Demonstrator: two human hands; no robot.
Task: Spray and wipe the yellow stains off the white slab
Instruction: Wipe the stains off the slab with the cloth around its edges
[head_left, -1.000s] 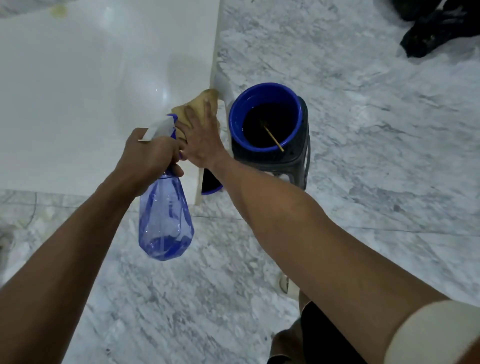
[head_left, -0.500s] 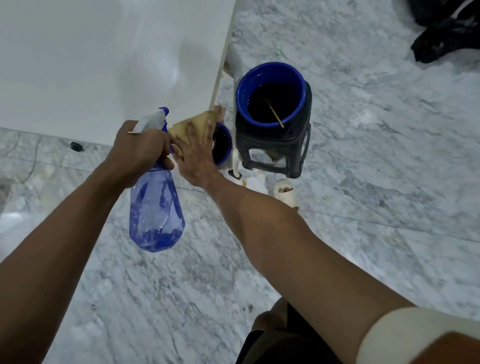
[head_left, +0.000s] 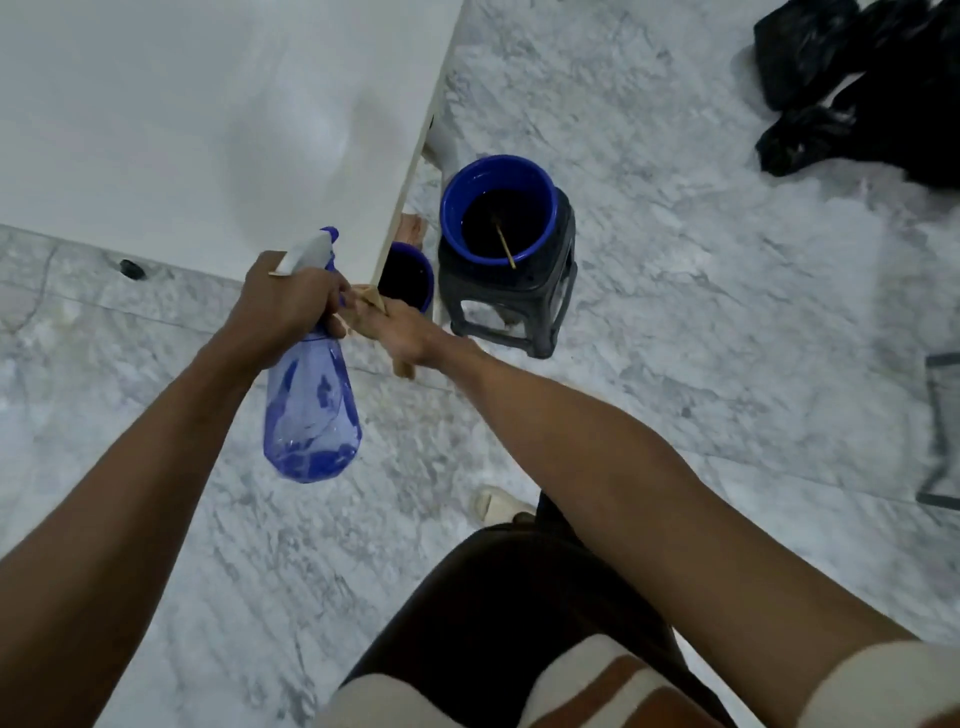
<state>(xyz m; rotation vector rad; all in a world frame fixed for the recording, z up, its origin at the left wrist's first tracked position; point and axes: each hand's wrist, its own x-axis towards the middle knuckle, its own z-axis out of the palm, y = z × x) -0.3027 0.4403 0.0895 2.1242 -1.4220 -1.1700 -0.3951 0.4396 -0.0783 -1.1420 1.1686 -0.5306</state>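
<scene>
The white slab (head_left: 197, 119) runs off the frame's top-left; left hand (head_left: 291, 306) clenches the blue spray bottle (head_left: 311, 410), liquid pooled low; right hand (head_left: 410, 332) grips a half-hidden tan cloth (head_left: 370, 301); a stick stands in the blue bucket (head_left: 498, 208) of dark liquid on a black stool (head_left: 514, 306).

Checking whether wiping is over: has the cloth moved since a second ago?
Yes. The cloth, held by the right hand, has come off the slab corner, toward the person; it was pressed on the slab's edge before.
</scene>
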